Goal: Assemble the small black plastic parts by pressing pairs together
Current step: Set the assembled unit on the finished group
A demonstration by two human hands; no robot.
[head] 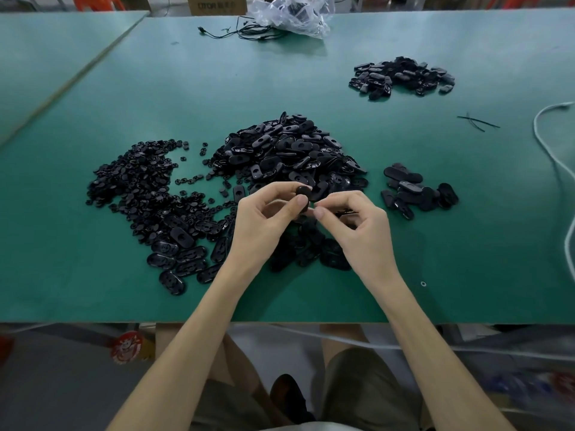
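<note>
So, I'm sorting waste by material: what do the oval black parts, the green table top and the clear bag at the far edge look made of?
Oval black parts: likely moulded plastic, semi-gloss, with highlights on their rims. Green table top: probably a matte rubber or vinyl mat, evenly dull. Clear bag: thin plastic film, crinkled and shiny.

The bench point(311, 88) has a plain teal-green covering. All the parts are uniform black with pale glints: the round-part heap point(133, 181) toward the left edge, the oval-part heap point(286, 150) at the centre, the small pile point(417, 194) toward the right edge and the far pile point(401, 76) toward the far right corner, and the oval part point(303, 194) pinched in the left grip point(264, 222) is the same black. At the far edge the plastic bag point(292, 14) is clear and the thin cables point(242, 31) are black, while the cord point(547, 144) along the right edge is white.
</note>
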